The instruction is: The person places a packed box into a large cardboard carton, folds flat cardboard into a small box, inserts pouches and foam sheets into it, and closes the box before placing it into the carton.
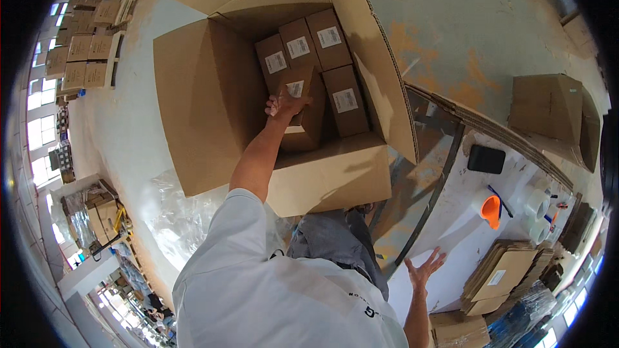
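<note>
A large open cardboard carton (329, 183) stands in front of me, its flaps spread outward. Inside it, several small brown boxes with white labels stand in rows, among them one at the right (345, 100) and one at the back (329, 38). My left hand (288, 104) reaches down into the carton, its fingers wrapped over the top of a small cardboard box (313, 113) that sits tilted and higher than its neighbours. Over the white tabletop (412, 290) at my right hovers my right hand (423, 267), fingers spread and nothing in it.
On the table are an orange tape dispenser (490, 211), a black case (486, 159), clear tape rolls (536, 201) and stacked flat cardboard (500, 277). Crumpled clear plastic (174, 219) lies on the floor at left. Another open carton (548, 116) stands at far right.
</note>
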### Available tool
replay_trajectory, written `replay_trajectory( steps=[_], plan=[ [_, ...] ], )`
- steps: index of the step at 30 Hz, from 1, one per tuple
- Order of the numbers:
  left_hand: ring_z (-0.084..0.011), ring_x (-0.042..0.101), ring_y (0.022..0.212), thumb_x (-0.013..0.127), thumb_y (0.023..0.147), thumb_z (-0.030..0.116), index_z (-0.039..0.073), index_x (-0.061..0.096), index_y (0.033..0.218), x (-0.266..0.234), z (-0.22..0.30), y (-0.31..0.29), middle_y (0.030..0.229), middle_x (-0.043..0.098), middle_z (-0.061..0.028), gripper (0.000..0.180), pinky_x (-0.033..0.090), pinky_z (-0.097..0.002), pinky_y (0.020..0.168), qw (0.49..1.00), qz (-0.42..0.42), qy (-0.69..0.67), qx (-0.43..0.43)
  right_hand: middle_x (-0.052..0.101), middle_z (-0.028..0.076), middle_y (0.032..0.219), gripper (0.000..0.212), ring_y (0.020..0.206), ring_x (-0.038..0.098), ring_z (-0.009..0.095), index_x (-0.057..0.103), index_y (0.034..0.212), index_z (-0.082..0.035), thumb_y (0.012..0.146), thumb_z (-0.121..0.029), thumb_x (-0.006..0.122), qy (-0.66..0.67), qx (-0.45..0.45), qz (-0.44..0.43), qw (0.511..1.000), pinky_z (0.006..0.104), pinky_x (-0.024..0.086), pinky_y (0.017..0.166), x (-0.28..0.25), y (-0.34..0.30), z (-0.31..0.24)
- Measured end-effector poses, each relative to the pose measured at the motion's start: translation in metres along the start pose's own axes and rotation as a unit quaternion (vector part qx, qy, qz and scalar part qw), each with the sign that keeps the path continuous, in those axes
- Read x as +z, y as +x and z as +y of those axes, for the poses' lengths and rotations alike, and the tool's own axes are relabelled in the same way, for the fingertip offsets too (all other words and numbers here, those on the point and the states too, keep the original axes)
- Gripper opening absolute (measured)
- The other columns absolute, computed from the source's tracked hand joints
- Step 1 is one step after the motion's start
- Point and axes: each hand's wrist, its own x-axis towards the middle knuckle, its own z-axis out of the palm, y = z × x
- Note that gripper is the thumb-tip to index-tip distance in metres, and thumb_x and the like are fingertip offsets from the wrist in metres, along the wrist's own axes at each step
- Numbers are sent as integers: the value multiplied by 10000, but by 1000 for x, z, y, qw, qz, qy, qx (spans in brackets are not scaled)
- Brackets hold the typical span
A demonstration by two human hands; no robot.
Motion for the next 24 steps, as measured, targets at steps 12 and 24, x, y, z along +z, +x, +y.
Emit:
replay_trajectory(
  steps=[12, 24],
  plan=[
    [-395, 423, 1187, 820, 532, 606, 225, 290, 1462, 50, 33, -15, 1301, 412, -240, 1137, 370, -529, 953, 986, 136, -46, -85, -100, 291, 1576, 1373, 1450, -88, 485, 11, 1570, -185, 573, -684, 813, 0, -30, 11, 1000, 637, 14, 1142, 4, 2, 17],
    [-534, 13, 1430, 795, 694, 513, 162, -62, 1561, 171, -4, 51, 1579, -7, -288, 1268, 255, -621, 1111, 980, -78, -100, 152, -87, 340, 1555, 1348, 1441, -67, 506, 19, 1562, -100, 624, -722, 759, -67, -39, 6, 997, 659, 34, 1125, -6, -1, 22]
  ],
)
